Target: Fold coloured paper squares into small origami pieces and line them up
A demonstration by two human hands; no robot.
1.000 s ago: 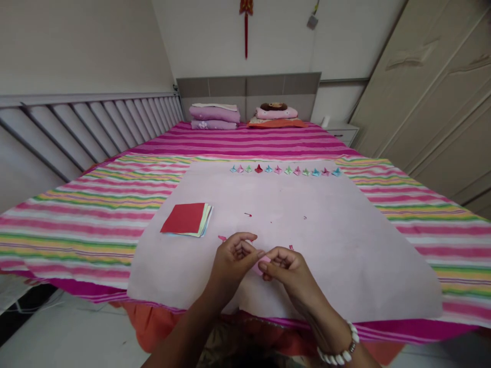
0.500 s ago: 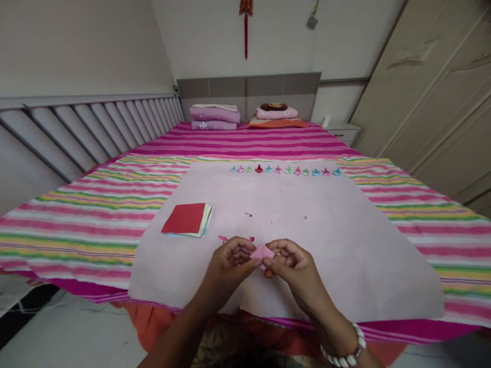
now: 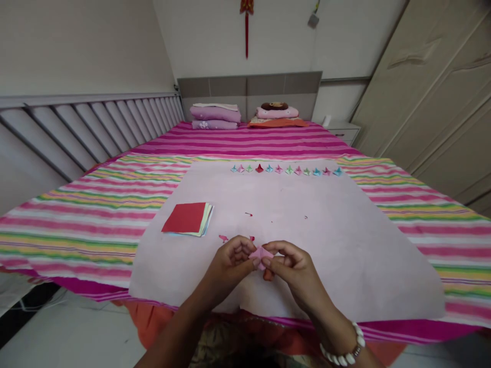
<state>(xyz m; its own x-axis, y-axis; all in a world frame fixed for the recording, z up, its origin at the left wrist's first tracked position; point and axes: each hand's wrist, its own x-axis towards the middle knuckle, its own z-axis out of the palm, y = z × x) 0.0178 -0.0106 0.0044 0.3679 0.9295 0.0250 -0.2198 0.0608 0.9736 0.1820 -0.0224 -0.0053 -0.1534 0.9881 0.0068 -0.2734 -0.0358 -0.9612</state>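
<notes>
Between both hands is a small pink folded paper piece (image 3: 261, 254), pinched at its two sides. My left hand (image 3: 233, 260) grips its left edge with thumb and fingers. On the opposite edge, my right hand (image 3: 289, 263) closes in the same kind of pinch, a white beaded bracelet (image 3: 347, 355) round its wrist. An orange-red object (image 3: 268, 276), too hidden to name, shows just under the right hand. Beyond the hands, pink scraps (image 3: 223, 238) and a red scrap (image 3: 251, 238) lie on the white sheet (image 3: 345, 245).
A stack of coloured paper squares (image 3: 186, 217), red on top, lies to the left. Along the sheet's far edge runs a row of several small folded paper pieces (image 3: 279, 169). Striped bedding (image 3: 95, 214) surrounds the sheet. A bed rail (image 3: 95, 122) stands at left.
The pink paper has shifted and tilted slightly between my fingers, and a centre crease shows more. More of the orange-red object is visible below. Both hands keep their pinch.
</notes>
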